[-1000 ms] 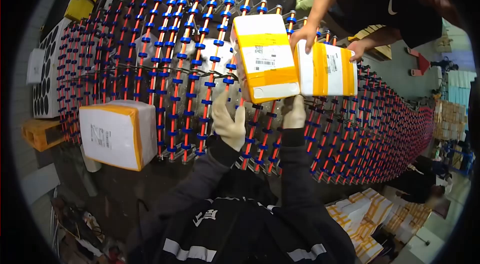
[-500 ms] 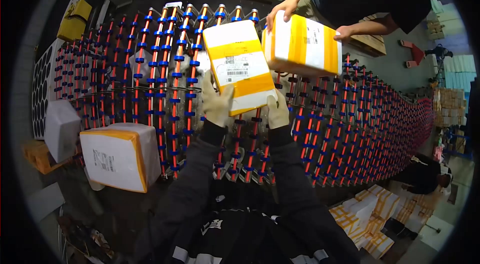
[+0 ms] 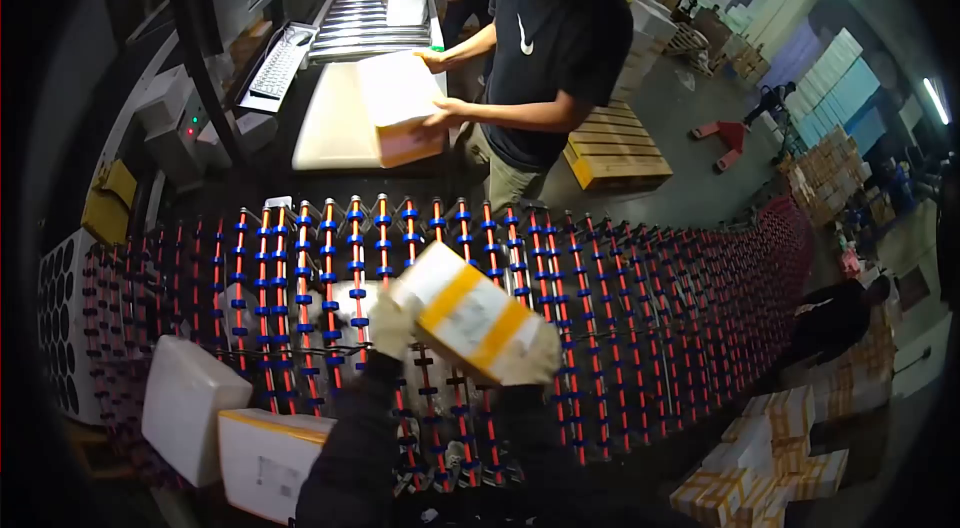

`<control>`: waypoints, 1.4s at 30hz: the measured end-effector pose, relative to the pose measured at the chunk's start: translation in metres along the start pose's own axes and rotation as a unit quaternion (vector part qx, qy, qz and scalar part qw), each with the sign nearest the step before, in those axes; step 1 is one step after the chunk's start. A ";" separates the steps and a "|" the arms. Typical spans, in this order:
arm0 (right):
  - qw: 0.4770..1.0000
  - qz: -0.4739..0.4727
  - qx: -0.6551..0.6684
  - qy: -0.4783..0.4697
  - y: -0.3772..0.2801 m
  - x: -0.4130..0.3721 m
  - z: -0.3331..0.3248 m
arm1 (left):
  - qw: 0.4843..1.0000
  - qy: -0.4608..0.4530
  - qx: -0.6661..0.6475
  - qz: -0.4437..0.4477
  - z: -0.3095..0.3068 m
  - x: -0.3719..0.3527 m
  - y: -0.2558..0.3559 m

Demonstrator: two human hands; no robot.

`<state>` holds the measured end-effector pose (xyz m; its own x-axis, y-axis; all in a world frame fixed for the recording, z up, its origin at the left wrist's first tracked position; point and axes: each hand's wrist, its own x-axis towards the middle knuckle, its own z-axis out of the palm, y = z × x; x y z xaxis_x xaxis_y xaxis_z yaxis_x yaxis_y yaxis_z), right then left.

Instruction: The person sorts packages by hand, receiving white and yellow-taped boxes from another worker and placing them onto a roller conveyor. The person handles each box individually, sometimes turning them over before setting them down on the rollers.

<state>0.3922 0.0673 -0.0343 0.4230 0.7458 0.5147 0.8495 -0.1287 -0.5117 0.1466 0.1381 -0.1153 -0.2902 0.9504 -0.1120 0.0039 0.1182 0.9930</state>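
A white box with yellow tape bands and a label [image 3: 470,316] is tilted between my two gloved hands, over the roller conveyor [image 3: 590,338]. Gripping its left end is my left hand [image 3: 393,324], fingers closed on the box side. At the opposite, lower right end, my right hand [image 3: 535,356] presses round the corner, somewhat blurred. Both dark sleeves reach up from the bottom of the view.
Across the conveyor a person in a black T-shirt [image 3: 565,38] holds a white box [image 3: 400,93] at a pale tabletop [image 3: 330,128]. White boxes [image 3: 190,408] stand at lower left. A keyboard [image 3: 280,63], a wooden pallet [image 3: 620,143] and taped boxes [image 3: 760,448] are around.
My view has tilted up. The box in my hands is now turned slantwise. The person opposite has moved from the conveyor to the tabletop and holds a box there.
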 end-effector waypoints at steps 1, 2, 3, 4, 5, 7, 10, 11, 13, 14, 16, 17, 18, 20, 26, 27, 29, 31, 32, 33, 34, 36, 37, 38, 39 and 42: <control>0.994 -0.067 -0.020 0.081 -0.003 0.006 -0.015 | 0.989 -0.059 0.038 0.129 0.024 -0.019 -0.041; 0.992 -0.081 0.029 0.088 -0.008 0.013 -0.028 | 0.904 -0.120 0.259 0.318 0.028 -0.065 0.055; 0.989 -0.097 0.078 0.079 -0.015 0.016 -0.036 | 0.963 -0.214 -0.140 0.084 0.061 -0.110 0.053; 0.988 -0.104 0.088 0.072 -0.019 0.013 -0.038 | 0.932 -0.342 0.046 0.113 0.045 -0.132 0.092; 0.990 -0.085 0.111 0.031 -0.023 0.007 -0.039 | 0.904 -0.348 0.148 0.201 0.051 -0.152 0.087; 0.977 -0.058 0.177 -0.100 -0.023 -0.007 -0.045 | 0.902 -0.258 0.239 0.249 0.056 -0.201 0.085; 0.867 0.084 0.299 -0.389 0.002 -0.049 -0.034 | 0.891 -0.234 0.330 0.206 0.002 -0.249 0.136; 0.813 0.136 0.339 -0.453 0.021 -0.068 -0.023 | 0.939 -0.110 0.231 0.231 -0.028 -0.264 0.140; 0.829 -0.037 0.217 -0.514 0.017 -0.088 -0.042 | 0.807 0.157 0.520 0.230 -0.063 -0.287 0.108; 0.802 -0.020 0.225 -0.553 0.037 -0.108 -0.031 | 0.818 0.238 0.474 0.221 -0.094 -0.301 0.101; 0.739 0.063 0.273 -0.613 0.042 -0.134 -0.031 | 0.786 0.359 0.482 0.142 -0.168 -0.342 0.074; 0.711 0.083 0.289 -0.636 0.043 -0.142 -0.027 | 0.724 0.429 0.527 0.118 -0.200 -0.355 0.060; 0.678 0.103 0.335 -0.646 0.062 -0.159 -0.007 | 0.731 0.489 0.474 0.042 -0.217 -0.362 0.057; 0.561 0.232 0.416 -0.677 0.084 -0.188 0.007 | 0.826 0.507 0.243 -0.039 -0.233 -0.375 0.039; 0.371 0.380 0.481 -0.698 0.073 -0.238 0.018 | 0.855 0.322 -0.398 0.085 -0.209 -0.362 -0.002; 0.345 0.417 0.507 -0.671 0.046 -0.223 0.002 | 0.854 0.322 -0.401 0.079 -0.202 -0.363 0.001; 0.326 0.451 0.531 -0.639 0.020 -0.202 -0.007 | 0.836 0.328 -0.422 0.120 -0.184 -0.360 0.004; 0.431 0.421 0.515 -0.610 -0.050 -0.153 -0.042 | 0.807 0.402 -0.412 0.130 -0.152 -0.353 -0.002; 0.472 0.382 0.526 -0.595 -0.051 -0.144 -0.032 | 0.772 0.475 -0.399 0.136 -0.133 -0.353 -0.005; 0.513 0.341 0.537 -0.576 -0.054 -0.130 -0.016 | 0.775 0.466 -0.402 0.140 -0.114 -0.356 -0.008; 0.550 0.331 0.510 -0.573 -0.059 -0.110 -0.002 | 0.801 0.521 -0.289 0.051 -0.094 -0.362 -0.009; 0.701 0.111 0.432 -0.556 -0.047 -0.087 0.029 | 0.869 0.473 -0.139 -0.042 -0.096 -0.372 -0.001; 0.751 0.003 0.366 -0.550 -0.045 -0.075 0.025 | 0.919 0.378 -0.103 -0.044 -0.115 -0.378 0.005; 0.744 0.000 0.347 -0.571 -0.041 -0.065 0.014 | 0.839 0.505 -0.197 0.054 -0.115 -0.373 0.002; 0.777 -0.071 0.249 -0.574 -0.014 -0.052 0.022 | 0.775 0.630 -0.007 0.044 -0.132 -0.360 0.014; 0.844 -0.076 0.167 -0.504 0.028 -0.026 -0.009 | 0.903 0.429 -0.035 0.000 -0.123 -0.341 0.037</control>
<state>0.4080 0.0388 -0.0562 -0.3097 0.9356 -0.1693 0.6624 0.0845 -0.7443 0.1282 -0.2169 -0.0357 -0.9247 0.3738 -0.0716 -0.0478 0.0725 0.9962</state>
